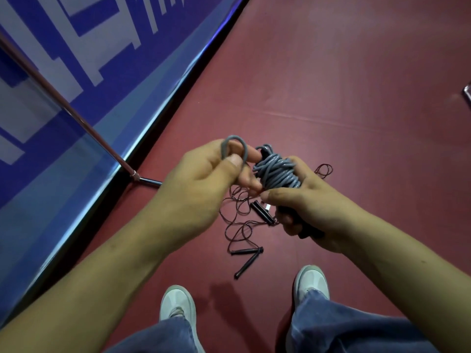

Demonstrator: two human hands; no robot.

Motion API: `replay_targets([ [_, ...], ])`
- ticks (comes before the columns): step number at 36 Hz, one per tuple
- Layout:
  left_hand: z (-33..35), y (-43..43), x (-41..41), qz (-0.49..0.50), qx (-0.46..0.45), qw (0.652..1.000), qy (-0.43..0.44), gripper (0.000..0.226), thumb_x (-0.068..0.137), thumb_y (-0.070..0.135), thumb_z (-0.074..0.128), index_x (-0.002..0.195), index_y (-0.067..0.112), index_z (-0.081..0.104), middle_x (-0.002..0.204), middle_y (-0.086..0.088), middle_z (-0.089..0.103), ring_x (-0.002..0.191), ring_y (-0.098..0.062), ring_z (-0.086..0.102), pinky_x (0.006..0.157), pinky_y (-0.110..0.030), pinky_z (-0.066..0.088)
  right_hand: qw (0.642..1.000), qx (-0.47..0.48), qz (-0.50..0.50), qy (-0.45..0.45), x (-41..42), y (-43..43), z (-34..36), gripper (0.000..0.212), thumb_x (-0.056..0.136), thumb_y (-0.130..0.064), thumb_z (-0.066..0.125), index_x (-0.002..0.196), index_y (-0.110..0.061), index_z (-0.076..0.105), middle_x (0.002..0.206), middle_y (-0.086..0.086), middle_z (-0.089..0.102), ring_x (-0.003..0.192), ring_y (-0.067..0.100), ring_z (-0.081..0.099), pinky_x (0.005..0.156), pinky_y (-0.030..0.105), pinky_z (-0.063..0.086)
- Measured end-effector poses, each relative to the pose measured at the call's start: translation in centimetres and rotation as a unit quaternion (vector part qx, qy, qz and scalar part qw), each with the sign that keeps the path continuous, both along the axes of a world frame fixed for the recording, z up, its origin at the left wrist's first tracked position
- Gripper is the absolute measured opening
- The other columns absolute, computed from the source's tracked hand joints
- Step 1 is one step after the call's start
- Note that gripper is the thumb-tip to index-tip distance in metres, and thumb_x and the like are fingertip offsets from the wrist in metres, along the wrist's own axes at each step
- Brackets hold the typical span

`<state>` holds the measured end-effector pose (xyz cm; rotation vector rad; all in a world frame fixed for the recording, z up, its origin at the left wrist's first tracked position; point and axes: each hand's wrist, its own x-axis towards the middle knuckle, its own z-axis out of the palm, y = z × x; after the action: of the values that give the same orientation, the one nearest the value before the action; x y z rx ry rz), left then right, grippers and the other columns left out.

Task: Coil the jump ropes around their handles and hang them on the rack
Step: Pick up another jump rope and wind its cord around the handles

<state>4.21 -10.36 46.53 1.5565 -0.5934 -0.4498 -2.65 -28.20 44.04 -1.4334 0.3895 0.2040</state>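
The right hand [303, 200] grips the black handles with the grey rope [276, 171] coiled round them, while the left hand [204, 177] pinches its last loop. A thin dark rope [239, 220] lies tangled on the red floor [331, 98] below.

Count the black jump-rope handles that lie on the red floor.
3. One thicker black handle lies beside the right hand; two slim black handles meet in a V nearer the white shoes. Others may be hidden behind that hand and the coiled grey rope.
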Motion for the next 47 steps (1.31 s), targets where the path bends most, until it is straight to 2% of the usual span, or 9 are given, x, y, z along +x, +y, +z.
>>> replay_targets([
  [8, -0.4, -0.8, -1.3, -0.013, 0.152, 0.957, -0.248, 0.015, 0.093, 0.02, 0.058, 0.092, 0.012, 0.071, 0.079, 0.001, 0.073, 0.077, -0.021, 0.07, 0.074, -0.043, 0.055, 0.996, -0.08, 0.001, 0.034, 0.1, 0.7, -0.9, 0.033, 0.091, -0.012, 0.071, 0.111, -0.03, 0.052, 0.063, -0.002, 0.055, 0.049, 0.016, 0.039, 0.044, 0.025, 0.028],
  [14, -0.2, -0.3, -0.7, -0.016, 0.185, 0.91, -0.37, 0.022, 0.096, 0.019, 0.06, 0.08, 0.006, 0.065, 0.064, 0.001, 0.065, 0.055, -0.02, 0.062, 0.053, -0.039, 0.048, 0.946, -0.231, 0.217, 0.07, -0.4, 0.7, -0.2, 0.042, 0.082, -0.01, 0.074, 0.097, -0.042, 0.051, 0.071, 0.003, 0.063, 0.054, 0.019, 0.047, 0.045, 0.031, 0.04],
  [22, -0.1, 0.4, 0.0, 0.033, 0.124, 0.977, -0.169, 0.01, 0.091, 0.019, 0.071, 0.093, 0.019, 0.081, 0.1, -0.004, 0.069, 0.098, -0.017, 0.069, 0.086, -0.025, 0.056, 0.926, -0.192, 0.319, 0.054, -0.8, -0.7, 0.6, 0.065, 0.082, -0.013, 0.075, 0.129, -0.048, 0.046, 0.09, 0.02, 0.069, 0.06, 0.023, 0.051, 0.054, 0.039, 0.045],
  [26, -0.7, 0.4, 0.3, -0.036, 0.055, 0.997, 0.038, 0.019, 0.096, 0.005, 0.063, 0.097, -0.013, 0.07, 0.094, -0.016, 0.078, 0.088, -0.025, 0.075, 0.08, -0.025, 0.058, 0.931, -0.154, 0.331, -0.005, -1.2, -0.3, 0.6, 0.047, 0.085, -0.011, 0.078, 0.12, -0.032, 0.054, 0.087, 0.017, 0.063, 0.058, 0.028, 0.052, 0.052, 0.046, 0.047],
  [30, -1.1, 0.3, 0.2, -0.074, 0.02, 0.976, 0.206, 0.019, 0.093, 0.012, 0.059, 0.094, -0.005, 0.068, 0.074, -0.01, 0.068, 0.065, -0.019, 0.064, 0.063, -0.025, 0.055, 0.942, -0.099, 0.313, -0.063, -1.6, 0.2, 0.8, 0.042, 0.084, -0.023, 0.085, 0.119, -0.024, 0.063, 0.104, 0.029, 0.066, 0.077, 0.059, 0.062, 0.062, 0.071, 0.053],
  [32, -1.3, 0.1, 0.0, -0.086, 0.007, 0.963, 0.255, 0.013, 0.094, 0.013, 0.058, 0.087, 0.004, 0.064, 0.067, -0.004, 0.06, 0.059, -0.017, 0.056, 0.058, -0.024, 0.049, 0.949, -0.075, 0.297, -0.073, -1.6, 0.2, 0.9, 0.04, 0.085, -0.021, 0.085, 0.119, -0.018, 0.064, 0.094, 0.022, 0.071, 0.068, 0.047, 0.066, 0.057, 0.055, 0.059],
  [34, -1.5, 0.1, 0.2, -0.097, -0.018, 0.953, 0.286, 0.012, 0.096, 0.015, 0.06, 0.087, 0.007, 0.064, 0.07, -0.005, 0.059, 0.064, -0.019, 0.056, 0.061, -0.027, 0.05, 0.956, -0.047, 0.277, -0.079, -1.6, 0.2, 0.8, 0.03, 0.088, -0.018, 0.08, 0.114, -0.016, 0.065, 0.08, 0.018, 0.07, 0.052, 0.025, 0.061, 0.046, 0.032, 0.052],
  [38, -1.5, 0.1, 0.4, -0.093, -0.048, 0.946, 0.308, 0.012, 0.091, 0.019, 0.061, 0.089, 0.008, 0.064, 0.074, -0.006, 0.06, 0.066, -0.02, 0.057, 0.06, -0.028, 0.052, 0.961, -0.035, 0.258, -0.094, -1.5, 0.3, 0.9, 0.029, 0.09, -0.02, 0.077, 0.114, -0.015, 0.062, 0.078, 0.017, 0.07, 0.056, 0.033, 0.06, 0.049, 0.047, 0.049],
  [47, -1.5, 0.0, -0.2, -0.03, 0.007, 0.967, 0.255, 0.025, 0.09, 0.021, 0.066, 0.103, 0.001, 0.059, 0.065, -0.008, 0.036, 0.049, -0.014, 0.027, 0.045, -0.029, 0.016, 0.962, -0.056, 0.259, -0.061, -1.6, 0.0, 0.9, 0.05, 0.085, -0.015, 0.077, 0.131, -0.014, 0.058, 0.094, -0.001, 0.071, 0.077, 0.013, 0.069, 0.066, 0.028, 0.058],
])
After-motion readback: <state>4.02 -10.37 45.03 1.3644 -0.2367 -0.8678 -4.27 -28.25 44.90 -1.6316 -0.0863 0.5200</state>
